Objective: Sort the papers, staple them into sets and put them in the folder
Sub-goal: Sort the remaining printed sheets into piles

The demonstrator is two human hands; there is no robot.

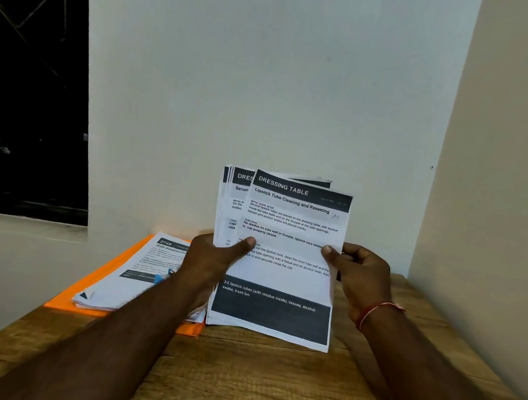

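Note:
I hold a fanned stack of printed papers [288,235] upright above the wooden table. The front sheet is headed "DRESSING TABLE" with a dark band near its bottom. My left hand [214,259] grips the stack's left side, thumb across the front sheet. My right hand [359,275] pinches the front sheet's right edge, thumb on the print. An orange folder [97,283] lies flat on the table at the left. A second pile of printed papers [131,270] rests on it. A small blue object [160,277] peeks out by my left forearm; I cannot tell what it is.
The wooden table [253,378] stands in a corner, with a white wall behind and a cream wall at the right. A dark window [29,93] fills the upper left above a pale ledge. Bare wood shows in front of and to the right of the papers.

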